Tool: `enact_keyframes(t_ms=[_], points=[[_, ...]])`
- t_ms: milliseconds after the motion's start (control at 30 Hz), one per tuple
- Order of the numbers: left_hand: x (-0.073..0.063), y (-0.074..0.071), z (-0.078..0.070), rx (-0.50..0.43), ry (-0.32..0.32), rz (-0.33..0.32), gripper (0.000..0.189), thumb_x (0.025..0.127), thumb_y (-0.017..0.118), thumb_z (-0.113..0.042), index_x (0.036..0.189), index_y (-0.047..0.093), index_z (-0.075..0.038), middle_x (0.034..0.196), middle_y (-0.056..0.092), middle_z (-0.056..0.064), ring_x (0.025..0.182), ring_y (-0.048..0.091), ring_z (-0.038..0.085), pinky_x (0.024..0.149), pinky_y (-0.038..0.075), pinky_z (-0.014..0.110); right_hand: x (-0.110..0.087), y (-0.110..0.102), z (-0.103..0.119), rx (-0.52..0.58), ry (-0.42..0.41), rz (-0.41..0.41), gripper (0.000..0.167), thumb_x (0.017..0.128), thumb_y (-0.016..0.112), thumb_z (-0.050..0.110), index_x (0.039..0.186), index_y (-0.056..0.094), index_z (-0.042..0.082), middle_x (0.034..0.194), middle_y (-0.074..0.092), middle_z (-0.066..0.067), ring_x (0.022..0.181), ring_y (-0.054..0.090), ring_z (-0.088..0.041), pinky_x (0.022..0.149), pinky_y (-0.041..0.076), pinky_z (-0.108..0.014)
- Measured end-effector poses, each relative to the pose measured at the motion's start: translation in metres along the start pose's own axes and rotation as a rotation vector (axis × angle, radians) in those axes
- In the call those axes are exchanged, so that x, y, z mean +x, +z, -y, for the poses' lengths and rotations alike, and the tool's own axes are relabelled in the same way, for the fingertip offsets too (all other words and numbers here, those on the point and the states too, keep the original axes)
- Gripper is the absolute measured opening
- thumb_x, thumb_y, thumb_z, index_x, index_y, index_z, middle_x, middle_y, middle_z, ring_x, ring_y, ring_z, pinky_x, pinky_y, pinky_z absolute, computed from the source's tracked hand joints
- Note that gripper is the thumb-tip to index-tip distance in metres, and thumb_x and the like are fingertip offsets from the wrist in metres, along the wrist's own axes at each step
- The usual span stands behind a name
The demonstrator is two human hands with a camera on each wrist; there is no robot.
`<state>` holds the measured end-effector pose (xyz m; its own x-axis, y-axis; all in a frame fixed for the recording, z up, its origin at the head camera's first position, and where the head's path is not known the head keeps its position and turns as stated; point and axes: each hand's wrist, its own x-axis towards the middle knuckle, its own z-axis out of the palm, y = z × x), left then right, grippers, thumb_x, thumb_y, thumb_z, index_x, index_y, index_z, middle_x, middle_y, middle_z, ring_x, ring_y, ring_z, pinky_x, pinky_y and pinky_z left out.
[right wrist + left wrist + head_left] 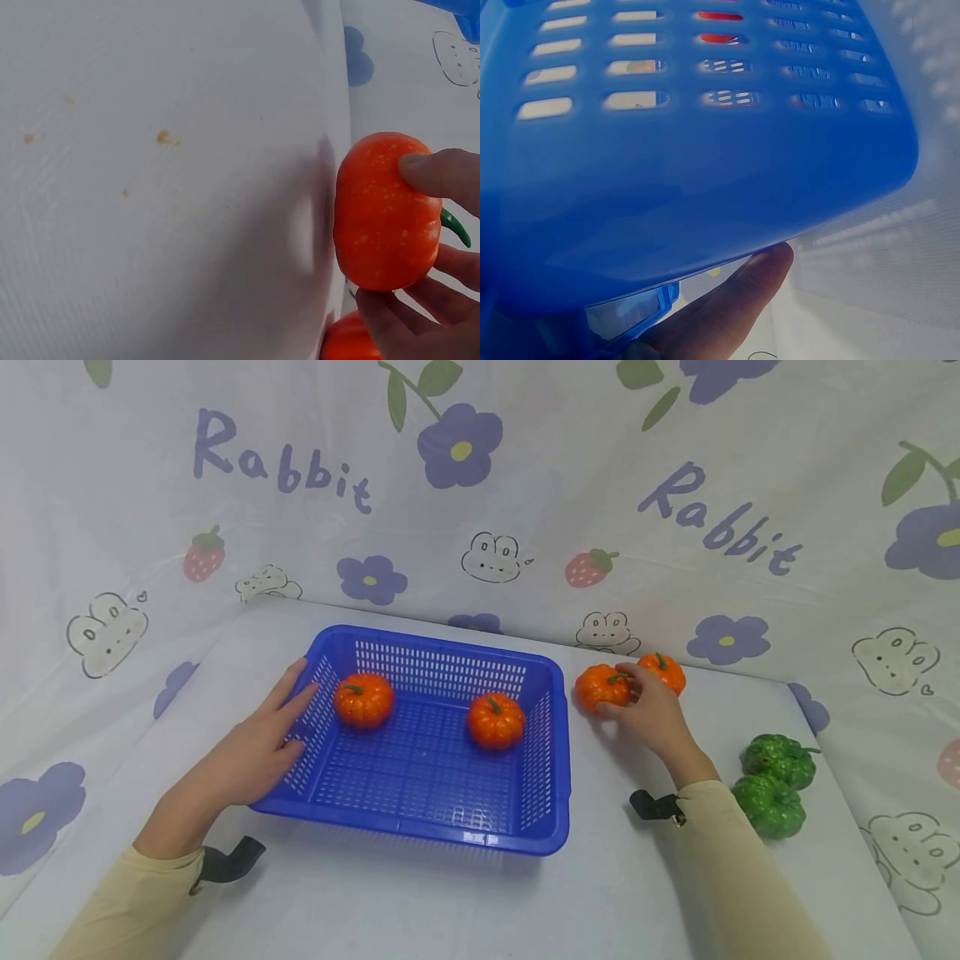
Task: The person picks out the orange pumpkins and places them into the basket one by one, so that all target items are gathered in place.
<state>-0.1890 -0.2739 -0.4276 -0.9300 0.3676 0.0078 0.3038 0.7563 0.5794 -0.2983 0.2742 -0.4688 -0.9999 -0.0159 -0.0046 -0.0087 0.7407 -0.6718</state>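
Observation:
My right hand [651,714] grips an orange toy pumpkin [602,688] with a green stem, to the right of the blue basket. The right wrist view shows the thumb on one side of this pumpkin [386,214] and fingertips on the other. A second orange pumpkin [663,673] lies just behind that hand. My left hand [258,752] rests on the left rim of the blue plastic basket [420,837], fingers mostly straight. One finger [739,300] touches the basket's edge in the left wrist view. Inside the basket sit two orange pumpkins, one left [364,701] and one right [496,722].
Two green pumpkins, one behind [778,760] and one in front [768,807], lie together near the right edge of the white table [600,893]. A patterned cloth [525,510] with flowers and rabbits hangs behind the table.

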Motion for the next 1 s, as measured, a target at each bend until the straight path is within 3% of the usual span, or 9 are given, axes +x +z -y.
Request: enact_keyframes(t_ms=[200,700,1000], points=[[0.000,0.000,-0.001,0.007,-0.006,0.004,0.071,0.104,0.052,0.001,0.169,0.024,0.005,0.181,-0.011,0.012,0.159,0.023,0.052,0.120,0.032,0.069,-0.004,-0.006,0.005,-0.030,-0.056,-0.051,0.074,0.097,0.083,0.020,0.160,0.048,0.004,0.151,0.056,-0.027,0.135,0.053,-0.047,0.116,0.045,-0.063],[0.001,0.000,0.001,0.017,-0.005,0.007,0.072,0.104,0.053,0.000,0.170,0.023,0.004,0.181,-0.012,0.012,0.158,0.025,0.053,0.119,0.033,0.070,-0.019,-0.020,0.031,0.006,-0.187,-0.124,0.073,0.094,0.086,0.015,0.157,0.051,0.003,0.152,0.055,-0.025,0.137,0.055,-0.048,0.111,0.051,-0.061],[0.001,0.000,0.000,0.018,-0.018,0.014,0.072,0.105,0.054,-0.001,0.170,0.023,0.003,0.181,-0.012,0.011,0.157,0.026,0.053,0.118,0.034,0.070,-0.030,-0.023,0.051,-0.001,-0.196,-0.130,0.076,0.096,0.084,0.015,0.162,0.046,0.004,0.157,0.051,-0.024,0.142,0.052,-0.048,0.111,0.050,-0.061]])
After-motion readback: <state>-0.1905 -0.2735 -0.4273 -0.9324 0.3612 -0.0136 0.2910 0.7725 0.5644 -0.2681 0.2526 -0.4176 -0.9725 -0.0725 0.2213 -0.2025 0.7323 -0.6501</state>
